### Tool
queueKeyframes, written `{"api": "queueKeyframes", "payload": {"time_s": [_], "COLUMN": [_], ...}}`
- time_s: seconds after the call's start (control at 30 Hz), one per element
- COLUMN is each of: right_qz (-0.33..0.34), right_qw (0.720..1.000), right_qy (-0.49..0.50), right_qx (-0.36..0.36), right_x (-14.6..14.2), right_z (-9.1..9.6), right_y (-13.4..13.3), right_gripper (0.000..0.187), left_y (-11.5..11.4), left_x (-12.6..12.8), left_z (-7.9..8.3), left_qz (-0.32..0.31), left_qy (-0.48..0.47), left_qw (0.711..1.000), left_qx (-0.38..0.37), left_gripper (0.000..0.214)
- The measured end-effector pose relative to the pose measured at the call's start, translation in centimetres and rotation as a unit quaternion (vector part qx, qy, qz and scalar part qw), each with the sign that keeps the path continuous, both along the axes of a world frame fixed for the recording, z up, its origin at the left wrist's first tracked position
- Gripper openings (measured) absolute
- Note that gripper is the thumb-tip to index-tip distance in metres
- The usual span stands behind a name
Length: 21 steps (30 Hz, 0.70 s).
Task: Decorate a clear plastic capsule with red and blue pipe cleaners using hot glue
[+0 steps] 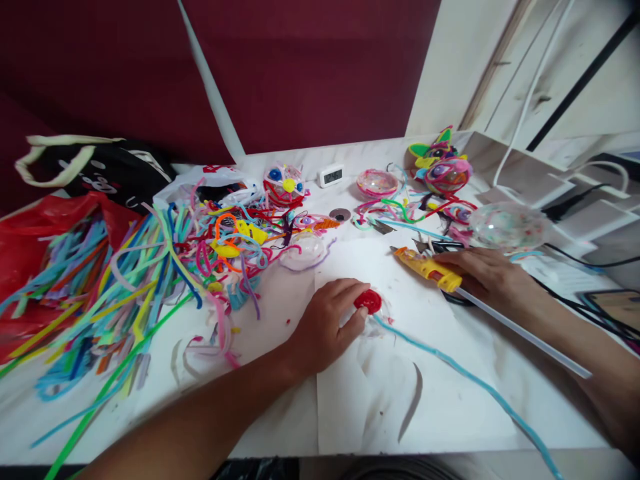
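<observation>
- Fingers of my left hand [327,320] curl around a small red round piece [368,301], pinching it at the fingertips against the white paper sheet [380,393] on the tabletop [260,427].
- From just under that red piece a long light-blue pipe cleaner [470,380] runs off toward my right across the paper and reaches the near edge of the tabletop.
- My right hand [487,275] lies palm down, closed loosely over a yellow glue gun [427,267]; its nozzle points left toward the middle of the tabletop, and a pale glue stick [525,330] sticks out behind the hand.
- Whether my right fingers truly grip the gun or only rest on it, I cannot tell.
- Beyond my right hand sits a clear ball with coloured specks inside [507,225], and further back a decorated ball wrapped in pink and green pipe cleaners [445,172].
- To my left a big loose heap of pipe cleaners in many colours [130,280] spreads over the tabletop, partly on a red plastic bag [30,233].
- Behind the heap lies a black tote bag with cream handles [100,170].
- Near the back edge stands a small white digital clock [331,175], with another decorated ball [284,183] just to its left.
</observation>
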State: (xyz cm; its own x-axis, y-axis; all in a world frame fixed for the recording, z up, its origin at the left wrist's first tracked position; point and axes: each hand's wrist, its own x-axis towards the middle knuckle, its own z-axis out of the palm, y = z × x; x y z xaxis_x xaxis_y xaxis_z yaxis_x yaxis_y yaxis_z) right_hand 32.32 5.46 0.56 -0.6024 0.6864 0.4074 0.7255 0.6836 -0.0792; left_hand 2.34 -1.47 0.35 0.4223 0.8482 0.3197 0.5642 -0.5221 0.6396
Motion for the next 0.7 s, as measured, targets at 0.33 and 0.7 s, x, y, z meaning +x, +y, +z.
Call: {"api": "queueKeyframes", "payload": {"time_s": [0.33, 0.7], "right_qz": [0.049, 0.237], "right_qw": [0.998, 0.953], "right_qy": [0.045, 0.102], "right_qx": [-0.017, -0.158], "right_x": [-1.0, -9.0], "right_z": [3.6, 4.2], "right_y": [-3.2, -2.6], "right_gripper": [0.033, 0.022], "left_y": [0.0, 0.0], "left_x": [0.0, 0.0], "left_z": [-0.3, -0.4], "left_qz": [0.006, 0.008], "left_qy": [-0.004, -0.005], "left_qw": [1.000, 1.000], "left_qx": [0.019, 0.009], "left_gripper": [0.034, 0.033]}}
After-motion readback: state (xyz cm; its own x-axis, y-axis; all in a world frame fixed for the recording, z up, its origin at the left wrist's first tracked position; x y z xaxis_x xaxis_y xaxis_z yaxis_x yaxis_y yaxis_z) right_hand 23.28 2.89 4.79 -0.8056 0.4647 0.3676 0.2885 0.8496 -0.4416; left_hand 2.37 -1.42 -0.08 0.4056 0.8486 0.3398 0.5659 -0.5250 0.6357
